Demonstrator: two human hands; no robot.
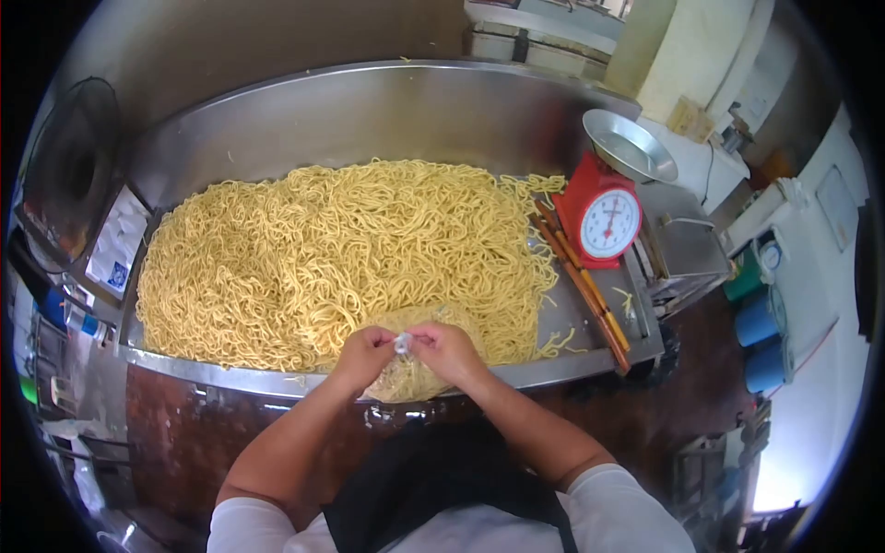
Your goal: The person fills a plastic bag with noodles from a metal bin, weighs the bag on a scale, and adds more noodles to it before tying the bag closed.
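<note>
A clear plastic bag (406, 378) filled with noodles rests on the front rim of a metal trough, right before my body. My left hand (364, 357) pinches one side of the bag's gathered white neck, fingers closed. From the other side my right hand (444, 352) grips the same twisted neck between thumb and fingers. Behind the bag, a large heap of loose yellow noodles (369, 240) spreads over most of the trough (304, 115).
To the right stands a red dial scale (597, 217) with a round metal pan (630, 146) on top. Long wooden sticks (585, 293) lie beside it, their ends over the front rim. A black fan (81, 170) is at the left, near white plastic bags (118, 235).
</note>
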